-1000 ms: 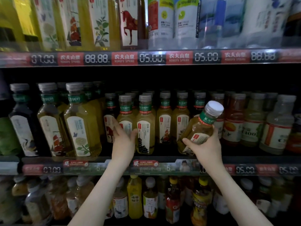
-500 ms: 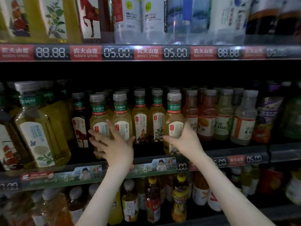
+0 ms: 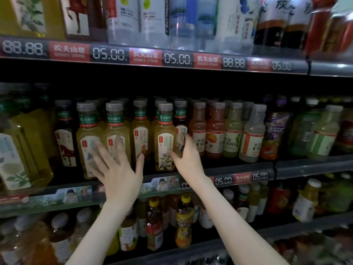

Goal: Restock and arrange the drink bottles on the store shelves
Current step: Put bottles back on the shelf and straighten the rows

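View: head camera, looking forward and down at the middle shelf.
Task thing: tea bottle (image 3: 164, 131), front of its row on the middle shelf (image 3: 238, 177), base at the front rail.
Neighbours: amber bottle (image 3: 140, 131) just beside it on the left; dark bottle (image 3: 179, 115) close behind on the right; orange C100 bottle (image 3: 197, 129) further right.
Long axis: vertical, cap up, label facing out.
Bearing: the tea bottle lies just left of and slightly above the right hand's palm.
Right hand (image 3: 189, 157): thumb on the lower front of the label, fingers curled round the right flank; it grips the tea bottle low down.
Left hand (image 3: 118, 173): flat, fingers spread, holding nothing; in front of two pale-tea bottles (image 3: 87, 131). Motion blur; contact cannot be told.
Nearer hand: right, already on the bottle; left is well apart.
Materials: clear plastic, smooth and glossy; paper-look label; ridged grey cap.
Shape: squared shoulders, narrow neck, flat faces.
Judgement: any nudge should go straight back or sideways along the row; the low grip favours sliding over lifting.
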### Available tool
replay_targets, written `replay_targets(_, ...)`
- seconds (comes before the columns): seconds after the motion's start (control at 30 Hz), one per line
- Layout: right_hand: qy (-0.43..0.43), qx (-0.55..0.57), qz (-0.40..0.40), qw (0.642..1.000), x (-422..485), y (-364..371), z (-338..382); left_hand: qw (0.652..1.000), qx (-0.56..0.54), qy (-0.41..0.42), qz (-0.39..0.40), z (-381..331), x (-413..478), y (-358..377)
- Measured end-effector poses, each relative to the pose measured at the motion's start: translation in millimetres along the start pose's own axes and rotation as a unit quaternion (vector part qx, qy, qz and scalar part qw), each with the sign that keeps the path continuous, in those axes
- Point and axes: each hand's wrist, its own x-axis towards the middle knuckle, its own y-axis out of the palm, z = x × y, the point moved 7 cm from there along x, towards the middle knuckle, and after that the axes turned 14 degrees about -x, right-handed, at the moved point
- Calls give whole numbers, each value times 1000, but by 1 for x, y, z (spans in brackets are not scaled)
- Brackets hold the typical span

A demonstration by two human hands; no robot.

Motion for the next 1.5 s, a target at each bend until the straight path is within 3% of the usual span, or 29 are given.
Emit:
replay_targets(0.17,-30,-56,-17,998,-20,-48,-33,986,-83,139,46,-62,-37,38)
replay_targets(0.27,-25,-85,-21,996,-31,-78,-64,972,-152,155,86,-103,-60,63)
replay_targets(0.4,15,-95,-45,994,-48,-133,-114,961,-158,187,132,-154,-89,91)
replay_targets(0.67,46,-95,-48,993,-85,-228,-218,956,-144,161,199,-236,-157,157)
replay_targets(0.83,44,-96,-36,994,-100,-301,-298,970,-96,73,210,-305,-190,219)
replay_targets(1.07,31,-79,-6,996,-91,-375,-367,974,-98,47,199,-374,-193,277)
replay_targets(1.23,5,-60,-10,998,-55,-391,-379,980,-77,41,180,-384,-159,292)
replay_targets(1.5,-6,-10,20,1000,23,-363,-399,970,-156,68,176,-404,-134,347)
